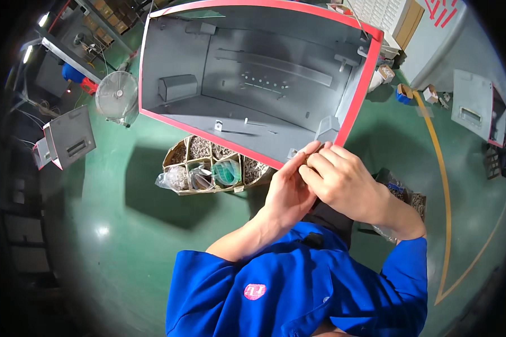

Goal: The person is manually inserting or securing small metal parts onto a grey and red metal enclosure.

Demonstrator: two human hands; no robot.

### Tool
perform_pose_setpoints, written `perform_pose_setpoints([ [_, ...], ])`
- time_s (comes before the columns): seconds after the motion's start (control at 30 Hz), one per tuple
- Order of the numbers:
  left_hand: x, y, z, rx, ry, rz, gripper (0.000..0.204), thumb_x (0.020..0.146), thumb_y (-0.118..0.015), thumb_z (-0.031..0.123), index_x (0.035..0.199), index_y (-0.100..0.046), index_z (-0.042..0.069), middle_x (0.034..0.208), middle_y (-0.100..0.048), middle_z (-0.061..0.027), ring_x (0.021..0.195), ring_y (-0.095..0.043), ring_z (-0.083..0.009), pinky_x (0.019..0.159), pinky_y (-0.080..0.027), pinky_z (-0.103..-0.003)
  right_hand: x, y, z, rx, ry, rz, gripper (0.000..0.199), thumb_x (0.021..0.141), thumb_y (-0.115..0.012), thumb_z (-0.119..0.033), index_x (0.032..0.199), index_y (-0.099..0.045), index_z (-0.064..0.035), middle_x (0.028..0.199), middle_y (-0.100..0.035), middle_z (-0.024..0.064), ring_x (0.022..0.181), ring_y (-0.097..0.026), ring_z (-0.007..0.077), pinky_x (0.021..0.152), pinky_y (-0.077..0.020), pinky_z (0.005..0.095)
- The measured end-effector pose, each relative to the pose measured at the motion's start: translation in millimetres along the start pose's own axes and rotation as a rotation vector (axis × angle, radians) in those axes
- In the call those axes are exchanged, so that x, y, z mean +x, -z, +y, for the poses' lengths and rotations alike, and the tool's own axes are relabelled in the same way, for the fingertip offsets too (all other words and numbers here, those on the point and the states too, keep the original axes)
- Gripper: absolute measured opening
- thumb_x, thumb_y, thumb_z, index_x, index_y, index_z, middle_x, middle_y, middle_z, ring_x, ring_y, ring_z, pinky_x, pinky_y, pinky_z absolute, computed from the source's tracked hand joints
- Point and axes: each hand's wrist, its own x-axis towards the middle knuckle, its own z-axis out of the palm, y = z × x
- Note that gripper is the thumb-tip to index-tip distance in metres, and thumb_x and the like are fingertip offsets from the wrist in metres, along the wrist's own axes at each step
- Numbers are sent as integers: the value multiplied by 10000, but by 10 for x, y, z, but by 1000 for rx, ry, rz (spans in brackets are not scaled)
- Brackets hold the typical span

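Head view, looking down on a workshop with a glossy green floor (112, 236), marked by a curved yellow line (445, 185) on the right side. Stood on that floor: a round fan (116, 94) at upper left, a small grey metal box (68, 137) with red edges at left, another grey box (478, 109) of the same kind at far right, some small cartons near the top right. No proper surface seen; everything rested on the floor or was held.

Filled most of the upper middle: a large grey metal cabinet (253, 73), open side turned toward the camera, with a red rim (208, 137) all around. Long axis ran left to right across the picture, slightly tilted down toward the right; inside, brackets and a row of small holes on the back wall. Just below its near edge lay a cardboard tray (208, 168) divided in compartments, holding screws and small plastic bags.

Both hands met at the lower right corner of the cabinet, touching the red rim there. Left hand (289, 191) raised with palm turned inward, fingers (309, 150) curled and pinched at the rim. Right hand (340, 180) lay over and beside it, fingers closed around something small at the same spot; what exactly was pinched could not be told. Blue sleeves (298, 286) came up from the lower edge.
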Motion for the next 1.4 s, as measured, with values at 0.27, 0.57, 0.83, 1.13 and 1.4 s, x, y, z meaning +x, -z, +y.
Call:
perform_pose_setpoints([
  [0.27,118,-81,83,-70,4,-131,351,994,-326,202,1300,-440,73,1352,-445,-88,1246,-420,-188,1053,-332,-352,136,122,75,45,-14,-7,104,666,-585,-55,750,-541,-13,742,-542,107,732,-589,239,729,-487,355],
  [0.57,230,-333,140,-209,-8,-98,303,977,-370,151,1218,-505,26,1298,-490,-131,1218,-450,-216,1044,-364,-352,226,294,266,115,-13,72,236,649,-627,-44,875,-604,18,821,-573,102,739,-593,249,692,-496,366],
  [0.83,202,-426,172,-201,-29,-193,350,979,-327,168,1265,-454,13,1367,-417,-149,1289,-376,-244,1079,-322,-357,319,312,311,86,85,178,295,651,-628,-38,930,-610,54,913,-599,150,754,-603,254,686,-507,362],
  [1.13,134,-325,239,-164,-98,-136,334,979,-361,184,1216,-487,-16,1305,-478,-165,1194,-478,-235,994,-418,-331,409,336,262,233,94,144,230,650,-638,-42,874,-639,15,915,-601,131,802,-614,256,702,-517,359],
  [1.4,73,-238,406,-359,-109,-53,291,940,-434,75,1180,-475,-84,1268,-482,-222,1181,-497,-313,986,-467,-334,586,570,633,528,-327,504,104,775,-671,-8,865,-620,-1,730,-589,35,664,-564,113,608,-458,236],
])
